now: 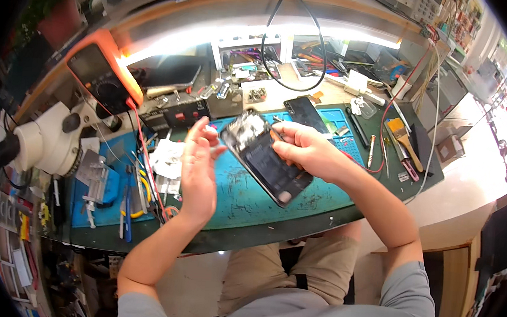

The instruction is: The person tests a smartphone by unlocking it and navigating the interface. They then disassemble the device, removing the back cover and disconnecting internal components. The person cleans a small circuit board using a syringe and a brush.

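Smartphone body, black, rectangular, with its internals exposed (pixel 259 156), is held tilted above a turquoise rubber mat (pixel 232 200), near the front edge of the dark green worktop (pixel 235 239). Right hand (pixel 303 149): thumb and fingers clamped on the device's right long side. Left hand (pixel 200 169): raised just beside the opposite side, fingers extended and parted from the thumb. Toward the worktop's rear left corner stands an orange-and-black multimeter (pixel 101 79); its dial markings are too small to read. Near the right edge lies a wooden-handled, yellow-bristled brush (pixel 408 145).
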Demonstrator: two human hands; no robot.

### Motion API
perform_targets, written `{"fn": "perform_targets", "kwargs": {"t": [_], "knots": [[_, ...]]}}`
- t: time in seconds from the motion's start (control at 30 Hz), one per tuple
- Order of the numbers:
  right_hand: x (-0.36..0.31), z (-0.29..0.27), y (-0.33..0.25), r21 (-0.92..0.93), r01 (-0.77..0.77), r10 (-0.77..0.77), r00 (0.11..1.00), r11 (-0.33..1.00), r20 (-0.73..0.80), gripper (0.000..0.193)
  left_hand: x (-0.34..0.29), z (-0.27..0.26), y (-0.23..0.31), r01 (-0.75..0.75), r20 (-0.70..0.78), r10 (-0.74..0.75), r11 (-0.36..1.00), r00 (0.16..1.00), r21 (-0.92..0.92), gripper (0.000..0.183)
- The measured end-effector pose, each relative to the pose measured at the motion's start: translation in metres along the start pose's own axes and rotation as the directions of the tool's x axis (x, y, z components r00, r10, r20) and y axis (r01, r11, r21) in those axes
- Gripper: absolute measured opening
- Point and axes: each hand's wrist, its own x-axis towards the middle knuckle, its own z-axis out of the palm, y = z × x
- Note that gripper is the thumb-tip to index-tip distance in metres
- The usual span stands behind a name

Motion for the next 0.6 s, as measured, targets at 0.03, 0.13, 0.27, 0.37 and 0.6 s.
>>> {"fn": "perform_targets", "kwargs": {"t": [0.03,0.13,0.27,0.37,0.6], "knots": [[-0.012,-0.004,-0.002,-0.076,-0.063,0.067,0.996,0.995,0.052,0.029,0.003,-0.001,0.0,-0.064,0.007,0.064,0.996,0.998,0.062,0.047],[-0.046,-0.011,0.003,-0.33,-0.095,0.159,0.972,0.939,0.174,0.036,0.0,0.004,0.001,-0.206,0.098,0.191,0.961,0.977,0.184,0.045],[-0.047,-0.009,0.007,-0.498,-0.135,0.245,0.956,0.857,0.162,0.039,-0.009,0.004,-0.001,-0.148,0.197,0.101,0.958,0.975,0.245,0.045],[-0.048,-0.005,0.019,-0.721,0.032,0.017,0.998,0.692,0.06,0.029,-0.009,0.005,-0.001,-0.148,0.255,0.062,0.932,0.965,0.33,0.047],[-0.048,-0.004,0.03,-0.909,0.262,-0.342,0.928,0.325,0.145,0.015,-0.006,0.0,-0.005,-0.178,0.284,0.034,0.848,0.958,0.498,0.048]]}}
